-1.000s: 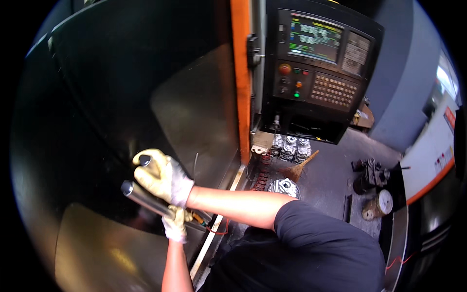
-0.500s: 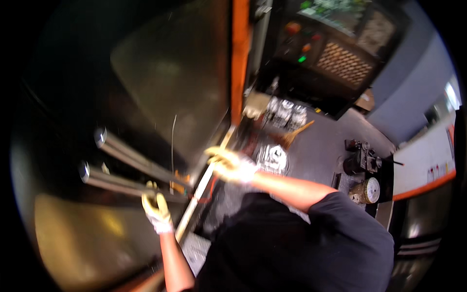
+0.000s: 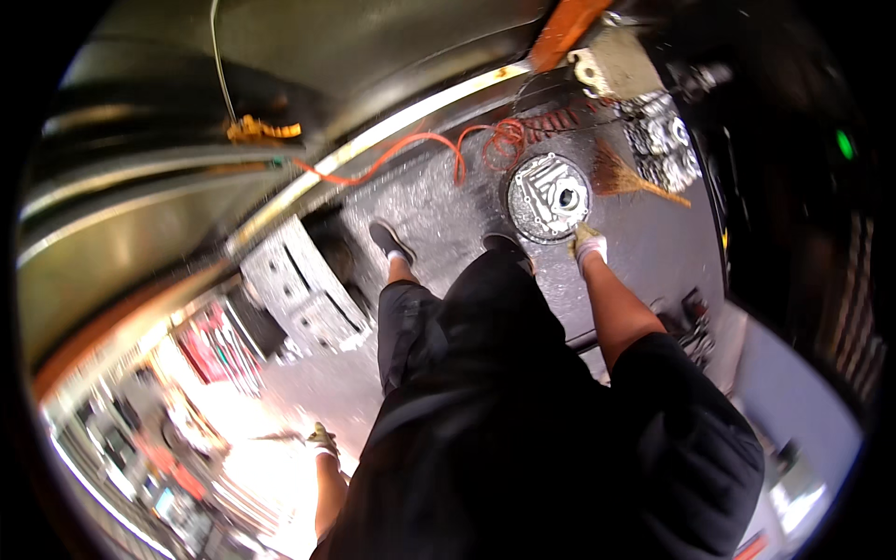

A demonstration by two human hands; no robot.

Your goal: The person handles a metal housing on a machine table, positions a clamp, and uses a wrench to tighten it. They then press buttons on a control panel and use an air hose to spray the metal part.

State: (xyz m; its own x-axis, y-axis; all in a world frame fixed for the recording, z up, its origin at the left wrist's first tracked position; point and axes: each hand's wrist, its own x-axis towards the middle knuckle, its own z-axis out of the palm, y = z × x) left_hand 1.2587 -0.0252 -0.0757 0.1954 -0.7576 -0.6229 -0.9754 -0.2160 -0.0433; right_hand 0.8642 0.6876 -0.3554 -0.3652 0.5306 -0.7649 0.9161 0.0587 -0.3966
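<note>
My left hand (image 3: 323, 440), in a pale work glove, hangs low on the left beside my body. Its loosely bent fingers look apart, and I make out nothing held in them. My right hand (image 3: 587, 243), gloved too, reaches forward to the lower right rim of a round ribbed metal casting (image 3: 551, 194). The fingers point toward that rim and look empty, though blurred; whether they touch it I cannot tell. The casting has a dark central hole and lies on a round dark support above the floor.
A coiled orange-red hose (image 3: 504, 145) runs along the machine's sill (image 3: 373, 140). A straw hand broom (image 3: 635, 177) lies beside several metal castings (image 3: 665, 140). Left of my feet stands a grey metal drawer unit (image 3: 303, 285). An orange clamp-like object (image 3: 263, 129) hangs by the machine door.
My view has swung downward and left. Both hands have left the door area: the left now hangs low, the right is by the round casting. My shoes and the drawer unit have come into view.
</note>
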